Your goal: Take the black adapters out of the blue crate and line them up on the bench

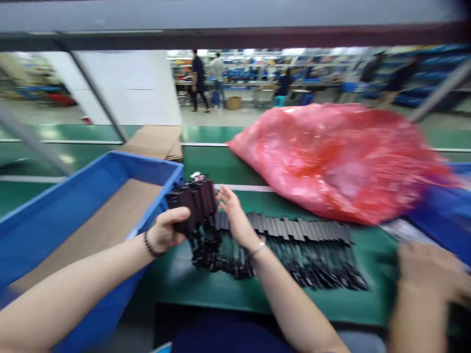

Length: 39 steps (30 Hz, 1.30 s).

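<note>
My left hand (170,229) is closed around the near end of a stack of flat black rectangular pieces with thin black leads (198,201). The stack is raised at the right rim of a blue bin, its leads dangling below. My right hand (235,215) is at the stack's other side, fingers stretched and apart; whether the fingertips touch it is hard to tell. Beneath and to the right, a long row of similar black pieces (294,228) lies side by side on the green table, leads towards me. My right forearm crosses over part of this row.
The blue bin (147,162) on the left has brown cardboard on its floor. Flat cardboard (152,139) lies behind it. A large pink plastic bag (331,162) fills the back right, beside another blue bin (441,220). Another person's blurred hand (430,269) is at the right. A metal bar crosses overhead.
</note>
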Each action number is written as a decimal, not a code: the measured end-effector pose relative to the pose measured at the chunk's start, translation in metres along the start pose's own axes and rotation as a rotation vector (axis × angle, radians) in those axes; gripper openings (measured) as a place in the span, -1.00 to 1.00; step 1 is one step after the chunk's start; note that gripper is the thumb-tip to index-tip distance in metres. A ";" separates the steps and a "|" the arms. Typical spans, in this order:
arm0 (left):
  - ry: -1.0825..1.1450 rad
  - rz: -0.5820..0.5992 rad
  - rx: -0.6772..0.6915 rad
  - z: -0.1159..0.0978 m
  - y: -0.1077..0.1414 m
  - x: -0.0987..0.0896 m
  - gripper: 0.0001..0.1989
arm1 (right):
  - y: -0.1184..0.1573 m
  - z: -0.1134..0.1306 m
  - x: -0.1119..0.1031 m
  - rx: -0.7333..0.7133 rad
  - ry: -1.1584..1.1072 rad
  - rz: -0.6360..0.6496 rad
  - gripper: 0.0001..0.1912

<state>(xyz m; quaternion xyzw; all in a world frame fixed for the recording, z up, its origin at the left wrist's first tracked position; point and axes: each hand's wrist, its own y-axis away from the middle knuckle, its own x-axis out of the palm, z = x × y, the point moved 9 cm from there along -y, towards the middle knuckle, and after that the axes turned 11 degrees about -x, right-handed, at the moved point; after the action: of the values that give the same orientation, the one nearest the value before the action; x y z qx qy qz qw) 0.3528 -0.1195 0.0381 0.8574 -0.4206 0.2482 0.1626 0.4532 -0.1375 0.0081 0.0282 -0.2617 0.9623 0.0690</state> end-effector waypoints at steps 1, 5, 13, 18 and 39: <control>-0.011 0.014 0.014 -0.005 -0.001 0.001 -0.36 | 0.008 -0.018 0.009 0.146 -0.175 0.102 -0.38; 0.014 0.069 -0.011 -0.007 0.002 0.000 -0.38 | 0.042 -0.032 0.032 0.355 -0.438 0.377 -0.73; 0.036 0.175 -0.010 -0.002 0.002 0.002 -0.42 | 0.044 -0.033 0.035 0.355 -0.513 0.243 -0.71; 0.025 0.158 -0.028 0.006 0.001 -0.002 -0.45 | 0.047 -0.039 0.045 0.392 -0.533 0.293 -0.71; 0.056 0.069 -0.078 0.021 -0.006 -0.012 -0.51 | 0.047 -0.041 0.053 0.394 -0.429 0.350 -0.66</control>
<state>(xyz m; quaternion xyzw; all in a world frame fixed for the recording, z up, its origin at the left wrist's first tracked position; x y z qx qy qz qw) 0.3575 -0.1191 0.0136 0.8281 -0.4545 0.2612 0.1988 0.3934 -0.1508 -0.0464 0.1975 -0.0800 0.9637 -0.1609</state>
